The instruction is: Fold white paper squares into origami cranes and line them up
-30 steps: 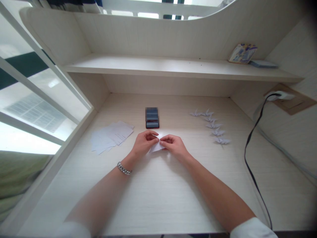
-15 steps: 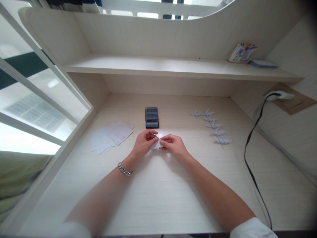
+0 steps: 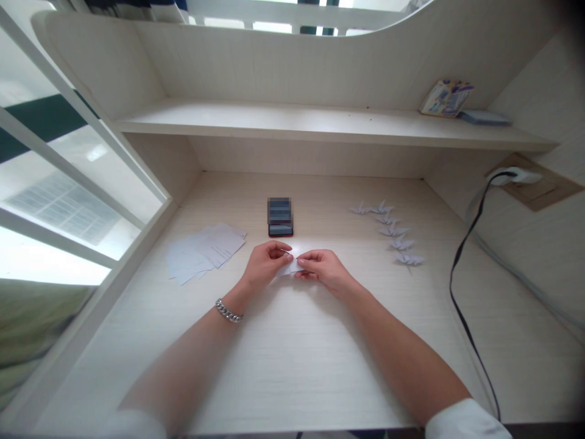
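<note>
A small piece of white paper (image 3: 287, 268) is pinched between my two hands, just above the desk. My left hand (image 3: 267, 262) closes thumb and fingers on its left side, partly hiding it. On the other side, my right hand (image 3: 323, 268) grips the right edge between thumb and fingertips. How the paper is folded is too small to make out. Just beyond my hands lies a phone (image 3: 280, 230) with a lit screen. Several folded paper cranes (image 3: 393, 232) stand in a loose line on the right.
Loose white paper sheets (image 3: 208, 251) lie spread on the desk (image 3: 292, 366) at the left. A black cable (image 3: 460, 305) runs from the wall socket (image 3: 537, 183) down the right side. A shelf (image 3: 292, 119) above holds a small box (image 3: 445, 99) and a flat pad (image 3: 485, 117).
My right hand's fingers have shifted slightly along the paper, and a little more of its lower edge shows. Both hands keep hold of it.
</note>
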A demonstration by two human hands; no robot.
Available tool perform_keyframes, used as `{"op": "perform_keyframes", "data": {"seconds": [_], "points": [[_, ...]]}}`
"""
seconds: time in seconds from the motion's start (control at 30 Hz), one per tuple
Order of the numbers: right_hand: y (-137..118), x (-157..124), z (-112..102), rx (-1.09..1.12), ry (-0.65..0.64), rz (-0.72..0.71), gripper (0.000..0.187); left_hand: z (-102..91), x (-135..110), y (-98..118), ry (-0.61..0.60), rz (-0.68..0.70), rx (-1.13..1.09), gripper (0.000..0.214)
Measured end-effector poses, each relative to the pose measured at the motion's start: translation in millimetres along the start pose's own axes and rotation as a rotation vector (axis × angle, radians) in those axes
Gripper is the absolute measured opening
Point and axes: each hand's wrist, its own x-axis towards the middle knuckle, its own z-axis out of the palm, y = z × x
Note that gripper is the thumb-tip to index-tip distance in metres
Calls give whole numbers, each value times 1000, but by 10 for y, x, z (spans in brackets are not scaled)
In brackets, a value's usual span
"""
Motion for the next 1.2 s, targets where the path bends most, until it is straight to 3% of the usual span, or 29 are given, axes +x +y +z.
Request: {"op": "perform_keyframes", "data": {"seconds": [0.43, 0.7, 0.93, 1.2], "points": [[-9, 6, 11, -42, 34, -4, 24, -13, 12, 12, -23, -10, 56, 32], [70, 53, -10, -122, 26, -61, 25, -16, 5, 5, -27, 27, 170, 35], [53, 42, -13, -191, 37, -119, 30, -15, 18, -21, 37, 44, 92, 35], [42, 26, 12, -184, 66, -219, 36, -12, 5, 31, 47, 86, 166, 32]]}}
